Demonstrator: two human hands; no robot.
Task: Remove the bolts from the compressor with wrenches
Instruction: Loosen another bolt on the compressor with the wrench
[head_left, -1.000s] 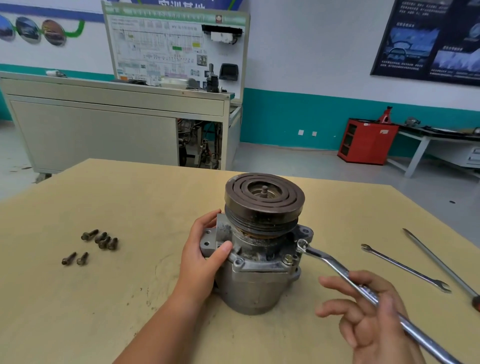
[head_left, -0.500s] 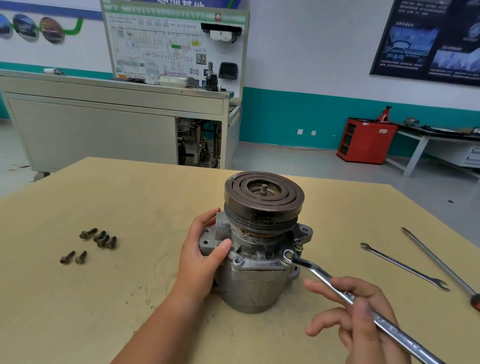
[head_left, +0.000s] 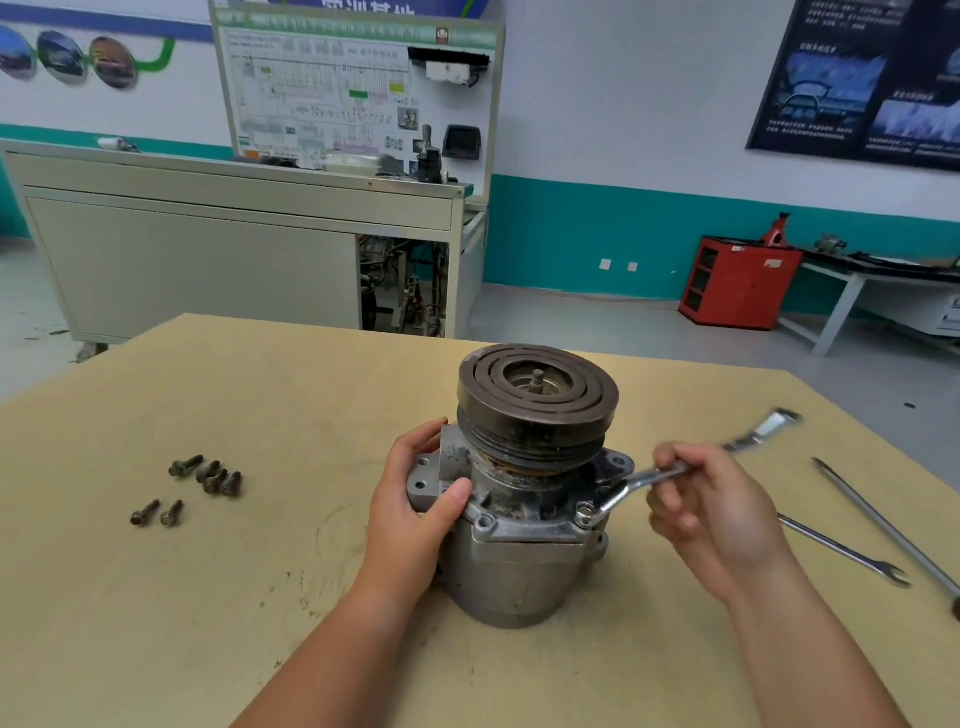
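Observation:
The grey compressor (head_left: 519, 566) stands upright mid-table, its dark pulley (head_left: 537, 395) on top. My left hand (head_left: 415, 514) grips its left flange, thumb over the front rim. My right hand (head_left: 711, 504) holds a silver wrench (head_left: 639, 480) by the middle of its shaft. The wrench's ring end sits on a bolt (head_left: 583, 514) at the flange's front right corner, and its blurred free end points up and to the right. Several removed bolts (head_left: 208, 475) lie on the table at the left.
Two more long tools lie to the right: a slim open-end wrench (head_left: 852, 553) and a longer bar (head_left: 883, 525) reaching the right edge. The wooden table (head_left: 208, 623) ends a little beyond the compressor. A grey bench and a red cabinet stand far behind.
My right hand has swung the wrench handle from the near right up and away, now pointing to the far right, with the ring end staying at the front right bolt. My left hand stays put.

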